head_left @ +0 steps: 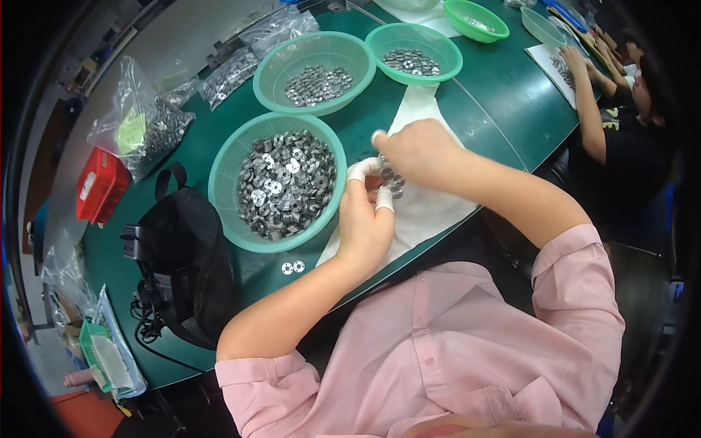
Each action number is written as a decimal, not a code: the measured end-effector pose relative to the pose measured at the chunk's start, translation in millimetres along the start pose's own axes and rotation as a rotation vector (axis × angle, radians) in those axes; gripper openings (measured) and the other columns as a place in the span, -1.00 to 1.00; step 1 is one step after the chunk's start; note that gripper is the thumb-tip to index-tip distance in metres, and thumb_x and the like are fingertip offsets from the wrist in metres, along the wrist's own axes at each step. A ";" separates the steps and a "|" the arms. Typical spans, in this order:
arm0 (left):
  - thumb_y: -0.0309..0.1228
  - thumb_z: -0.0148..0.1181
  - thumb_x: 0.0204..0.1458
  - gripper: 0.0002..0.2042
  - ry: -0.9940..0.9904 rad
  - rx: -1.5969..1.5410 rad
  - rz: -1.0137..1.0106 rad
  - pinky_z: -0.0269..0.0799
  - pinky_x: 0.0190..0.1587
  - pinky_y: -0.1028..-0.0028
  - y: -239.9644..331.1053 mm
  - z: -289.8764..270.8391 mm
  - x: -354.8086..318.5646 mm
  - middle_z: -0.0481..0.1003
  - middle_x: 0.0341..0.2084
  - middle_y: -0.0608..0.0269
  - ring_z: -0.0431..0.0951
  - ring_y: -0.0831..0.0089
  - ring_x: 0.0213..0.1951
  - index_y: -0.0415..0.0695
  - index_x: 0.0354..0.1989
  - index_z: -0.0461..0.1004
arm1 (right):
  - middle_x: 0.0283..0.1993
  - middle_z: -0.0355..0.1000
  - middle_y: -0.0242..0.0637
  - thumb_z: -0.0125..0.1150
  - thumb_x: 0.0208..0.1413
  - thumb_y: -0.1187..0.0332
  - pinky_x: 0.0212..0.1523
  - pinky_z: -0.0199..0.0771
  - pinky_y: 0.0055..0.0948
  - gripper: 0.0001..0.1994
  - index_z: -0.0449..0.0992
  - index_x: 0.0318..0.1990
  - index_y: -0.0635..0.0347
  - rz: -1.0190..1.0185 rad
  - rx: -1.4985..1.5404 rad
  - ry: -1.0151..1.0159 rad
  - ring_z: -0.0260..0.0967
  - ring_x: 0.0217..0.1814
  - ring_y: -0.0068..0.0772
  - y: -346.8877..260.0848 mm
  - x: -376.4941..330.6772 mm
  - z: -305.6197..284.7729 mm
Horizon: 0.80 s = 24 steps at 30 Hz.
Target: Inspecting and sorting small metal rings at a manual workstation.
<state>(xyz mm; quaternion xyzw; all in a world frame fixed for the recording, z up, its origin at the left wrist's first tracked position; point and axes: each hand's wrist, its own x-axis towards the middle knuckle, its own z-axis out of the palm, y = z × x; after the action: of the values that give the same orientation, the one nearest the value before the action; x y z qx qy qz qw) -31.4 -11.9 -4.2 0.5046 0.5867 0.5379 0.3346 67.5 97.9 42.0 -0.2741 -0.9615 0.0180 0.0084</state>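
A person in a pink shirt sits at a green table (467, 109), seen from above. Both hands meet over a white cloth (427, 212) spread on the table. The left hand (365, 219), with white finger cots on the thumb and a fingertip, pinches a short stack of small metal washers (391, 181) just above the cloth. The right hand (416, 150) closes its fingers on the same stack from the far side, so both hands are grasping it.

Just left of the cloth stands a large green mesh basket (226, 171) heaped with silver washers; the count is too many to tell. Two loose washers (292, 268) lie on the table near the cloth's lower left corner. Beyond the cloth stand two more green baskets holding washers: one (274, 69) up and to the left, one (449, 47) directly beyond. A fourth green basket (475, 18) sits farther off, and a fifth pale one (540, 25) to its right.

Well left of the cloth lie three clear plastic bags of washers (157, 131), a red crate (98, 182) and a black bag (186, 255).

Far right of the cloth, a second person's hand (573, 58) rests on another white sheet.
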 end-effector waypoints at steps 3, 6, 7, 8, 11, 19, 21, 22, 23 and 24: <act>-0.66 -0.12 -0.06 -0.69 0.025 -0.026 0.002 0.34 -0.22 0.38 -1.8 3.4 -1.1 0.36 -0.32 0.01 0.40 0.26 -0.28 -0.26 -0.08 0.21 | -0.55 0.43 -0.16 0.01 -0.08 0.39 -0.53 0.38 -0.24 -0.88 0.36 -0.43 0.26 -0.041 -0.052 -0.008 0.44 -0.46 -0.13 7.5 8.6 0.1; -0.68 -0.13 -0.09 -0.70 0.022 0.002 0.084 0.32 -0.21 0.35 -10.4 8.0 -4.4 0.34 -0.33 -0.01 0.40 0.20 -0.30 -0.27 -0.11 0.21 | -0.56 0.44 -0.20 0.04 -0.10 0.36 -0.54 0.38 -0.25 -0.86 0.36 -0.44 0.26 0.012 -0.039 0.016 0.44 -0.46 -0.16 14.5 5.0 3.2; -0.68 -0.13 -0.09 -0.70 0.024 -0.002 0.080 0.32 -0.21 0.35 -8.4 7.5 -3.6 0.34 -0.33 -0.01 0.40 0.20 -0.30 -0.27 -0.11 0.21 | -0.56 0.44 -0.22 0.04 -0.09 0.36 -0.54 0.38 -0.26 -0.86 0.36 -0.44 0.26 0.018 -0.058 -0.014 0.44 -0.46 -0.17 3.1 -0.5 3.8; -0.69 -0.14 -0.10 -0.71 0.009 0.035 0.077 0.32 -0.21 0.33 -5.6 5.7 -1.9 0.34 -0.33 -0.01 0.39 0.19 -0.30 -0.27 -0.14 0.21 | -0.56 0.44 -0.23 0.04 -0.09 0.35 -0.55 0.38 -0.26 -0.86 0.36 -0.44 0.25 0.024 -0.076 -0.043 0.44 -0.46 -0.18 -3.1 -3.6 4.5; -0.70 -0.14 -0.11 -0.74 0.006 0.022 0.102 0.31 -0.21 0.31 -14.2 7.4 -5.6 0.32 -0.34 0.00 0.38 0.17 -0.32 -0.29 -0.18 0.21 | -0.59 0.42 -0.19 0.02 -0.08 0.35 -0.56 0.36 -0.26 -0.85 0.36 -0.41 0.25 -0.009 -0.039 -0.034 0.43 -0.50 -0.16 -8.3 -2.1 6.0; -0.71 -0.14 -0.12 -0.76 0.069 0.046 0.095 0.30 -0.24 0.33 -14.1 5.7 -3.6 0.31 -0.33 0.02 0.36 0.19 -0.31 -0.30 -0.21 0.22 | -0.50 0.45 -0.14 -0.03 -0.04 0.41 -0.48 0.40 -0.24 -0.86 0.40 -0.38 0.29 -0.053 -0.039 -0.015 0.45 -0.39 -0.15 8.6 12.2 10.8; -0.71 -0.14 -0.12 -0.76 0.075 0.056 0.097 0.30 -0.24 0.33 -11.1 4.6 -5.4 0.32 -0.34 0.02 0.37 0.19 -0.31 -0.29 -0.21 0.22 | -0.48 0.45 -0.15 -0.03 -0.05 0.42 -0.48 0.40 -0.24 -0.86 0.39 -0.38 0.29 -0.045 -0.015 -0.003 0.45 -0.38 -0.15 8.2 11.1 8.5; -0.71 -0.14 -0.11 -0.76 0.080 0.067 0.094 0.30 -0.24 0.33 -9.3 4.2 -6.7 0.32 -0.34 0.03 0.37 0.19 -0.32 -0.29 -0.21 0.22 | -0.47 0.45 -0.15 -0.04 -0.05 0.43 -0.47 0.40 -0.24 -0.87 0.39 -0.37 0.29 -0.037 0.011 0.006 0.45 -0.37 -0.15 6.7 10.0 6.5; -0.71 -0.14 -0.11 -0.76 0.080 0.067 0.097 0.30 -0.24 0.33 -8.4 4.2 -8.0 0.32 -0.34 0.03 0.37 0.19 -0.32 -0.29 -0.21 0.22 | -0.47 0.45 -0.15 -0.04 -0.05 0.43 -0.47 0.40 -0.24 -0.87 0.39 -0.37 0.29 -0.037 0.010 0.008 0.45 -0.37 -0.15 3.2 7.5 4.4; -0.70 -0.13 -0.10 -0.76 0.075 0.072 0.105 0.30 -0.24 0.34 -7.4 4.1 -9.6 0.32 -0.34 0.04 0.37 0.21 -0.32 -0.28 -0.21 0.22 | -0.45 0.46 -0.16 -0.04 -0.04 0.42 -0.44 0.40 -0.24 -0.87 0.39 -0.37 0.28 -0.006 -0.007 -0.017 0.44 -0.35 -0.15 -2.2 3.7 1.0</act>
<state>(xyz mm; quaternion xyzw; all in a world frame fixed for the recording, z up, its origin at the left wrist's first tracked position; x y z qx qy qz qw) -26.7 -19.2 -13.7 0.5260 0.5902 0.5519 0.2654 63.1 98.0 41.1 -0.2709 -0.9625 0.0170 -0.0003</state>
